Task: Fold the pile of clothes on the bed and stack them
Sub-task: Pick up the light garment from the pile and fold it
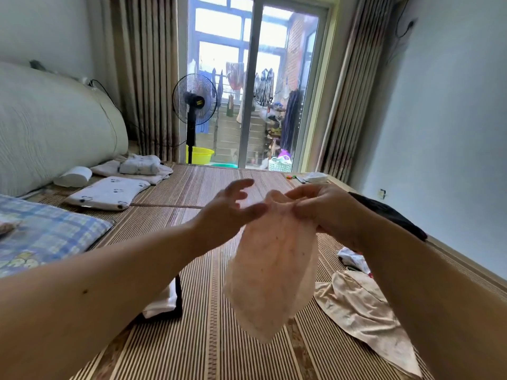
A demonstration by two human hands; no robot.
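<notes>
Pinching the top edge of a thin pale pink cloth (270, 272), the right hand (323, 207) has it in its grip, held up over the striped brown woven bed mat (192, 338); the left hand (227, 212) is spread wide, thumb just touching the cloth; a crumpled beige garment (359, 303) lies on the mat to the right.

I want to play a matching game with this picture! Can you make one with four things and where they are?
Things:
1. pink cloth
2. yellow basin
3. beige garment
4. toilet roll

Places:
A. lying crumpled on the mat, right side
B. on the floor behind the fan stand
C. hanging from the right hand
D. beside the big bolster, left side

Pairs: 1-C, 2-B, 3-A, 4-D
</notes>
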